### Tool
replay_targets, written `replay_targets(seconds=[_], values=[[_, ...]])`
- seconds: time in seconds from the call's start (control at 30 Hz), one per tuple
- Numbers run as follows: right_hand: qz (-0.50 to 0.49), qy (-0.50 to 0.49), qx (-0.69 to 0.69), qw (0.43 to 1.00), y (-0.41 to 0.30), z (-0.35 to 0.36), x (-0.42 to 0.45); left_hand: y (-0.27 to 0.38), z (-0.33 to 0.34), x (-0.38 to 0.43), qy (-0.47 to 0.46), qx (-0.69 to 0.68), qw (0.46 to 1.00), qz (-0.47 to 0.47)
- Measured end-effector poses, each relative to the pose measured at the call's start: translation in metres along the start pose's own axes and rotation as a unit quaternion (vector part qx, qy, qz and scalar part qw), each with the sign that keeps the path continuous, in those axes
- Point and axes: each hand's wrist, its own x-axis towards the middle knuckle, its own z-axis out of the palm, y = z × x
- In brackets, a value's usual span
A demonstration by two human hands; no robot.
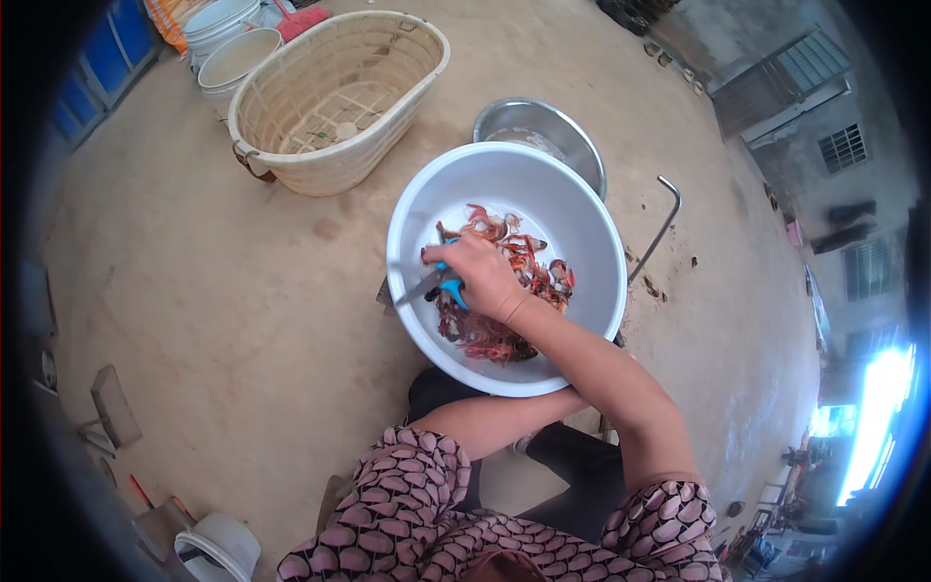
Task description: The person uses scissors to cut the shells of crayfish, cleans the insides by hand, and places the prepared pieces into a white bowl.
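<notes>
My right hand (486, 275) is inside a white plastic basin (411, 218), gripping scissors with blue handles (452, 292). Their blades point left, across the basin's left wall. Beneath and around this hand lie reddish crustacean pieces (502, 345), which look like crayfish heads and shells. My left forearm (502, 422) passes under the near rim of the basin towards the right. The left hand itself is hidden behind the basin and my right forearm. Partly covered by the basin's far side is a steel bowl (578, 134) with some pale, wet contents.
A large cream plastic basket (338, 171) stands on the floor at far left, beside white buckets (240, 62) and a red dustpan or broom head (302, 23). A bent metal rod (662, 225) rises right of the basin. Another white bucket (229, 545) is at lower left.
</notes>
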Motion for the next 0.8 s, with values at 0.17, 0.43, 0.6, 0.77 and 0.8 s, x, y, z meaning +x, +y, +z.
replay_targets(seconds=[0.17,0.43,0.6,0.77,0.8], values=[[0.132,-0.050,0.042,0.989,0.015,0.005,0.010,0.004,-0.001,0.002,-0.012,-0.037,0.999,-0.037],[0.158,-0.033,0.023,0.987,0.016,0.014,0.003,-0.010,0.004,0.009,0.027,0.039,0.994,-0.095],[0.226,-0.024,0.089,0.970,0.005,-0.028,-0.006,-0.018,0.005,-0.004,0.070,-0.142,0.987,0.024],[0.364,0.046,0.363,0.857,0.007,-0.078,-0.030,0.010,0.017,0.003,0.144,0.054,0.981,0.118],[0.361,0.086,0.397,0.840,0.000,-0.089,-0.034,0.007,0.015,0.014,0.117,0.021,0.990,0.077]])
